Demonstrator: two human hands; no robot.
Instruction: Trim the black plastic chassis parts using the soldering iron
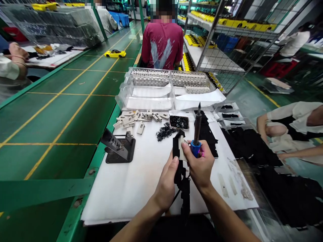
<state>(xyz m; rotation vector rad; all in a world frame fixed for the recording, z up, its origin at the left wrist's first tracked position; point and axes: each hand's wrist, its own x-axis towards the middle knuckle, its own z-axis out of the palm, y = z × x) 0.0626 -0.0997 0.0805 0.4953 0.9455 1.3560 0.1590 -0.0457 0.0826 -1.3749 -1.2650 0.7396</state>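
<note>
My left hand (166, 183) is closed around a long black strip-like part (177, 173) that hangs down past the table's front edge. In my right hand (204, 166) is a soldering iron (197, 129) with a blue handle, its dark tip pointing up. The thumb and fingers of that hand also press a small off-white piece (181, 149) against the black part. A pile of tiny black bits (165, 132) lies just beyond my hands, beside a small box (179, 122) filled with similar bits.
A black iron stand (120, 149) sits at the left. Loose off-white blocks (131, 119) are scattered behind it, before clear trays (148, 95). Black parts (249, 143) lie at the right. A yellow toy car (115, 53) rests on the green conveyor (83, 80). Several people are nearby.
</note>
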